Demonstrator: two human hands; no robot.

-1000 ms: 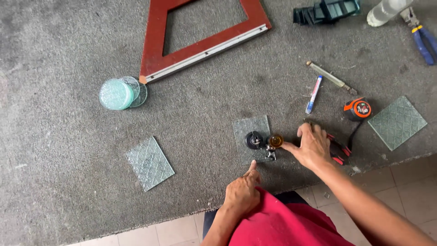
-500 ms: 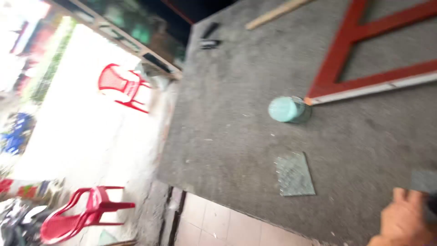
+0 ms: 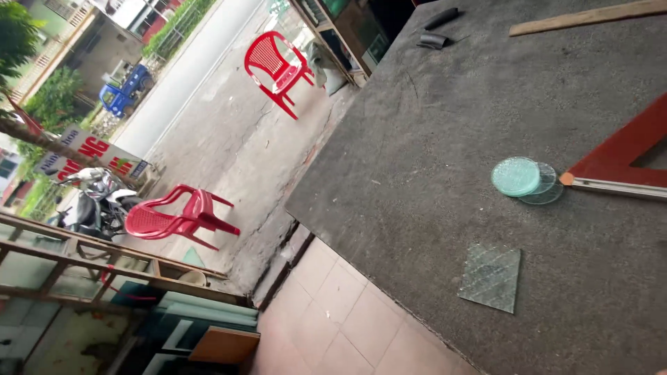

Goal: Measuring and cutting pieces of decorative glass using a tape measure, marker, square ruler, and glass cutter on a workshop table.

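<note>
Neither hand shows in the head view, so the state of either grip cannot be told; the camera is turned away toward the counter's far end and the street beyond. The grey, felt-covered counter (image 3: 431,139) fills the right side of the view. Nearest its front edge, above the tiled floor (image 3: 333,326), lies a square pane of patterned glass (image 3: 490,278), flat on the felt and clear of everything else. Further in from that edge sits a small stack of round glass discs (image 3: 522,178), pale green, the top disc offset so that the ones below peek out to one side. Just beside the discs, almost touching them, is the pointed corner of a large red wooden triangular frame (image 3: 618,167) with a pale metal strip along its lower side; the rest of it runs off the right edge of the view. At the counter's far end lie a long wooden strip (image 3: 590,17) and two small dark objects (image 3: 438,28), too small to identify. Off the counter, on the pavement, stand two red plastic chairs (image 3: 278,66), and a parked motorbike (image 3: 94,201) shows at the left.
</note>
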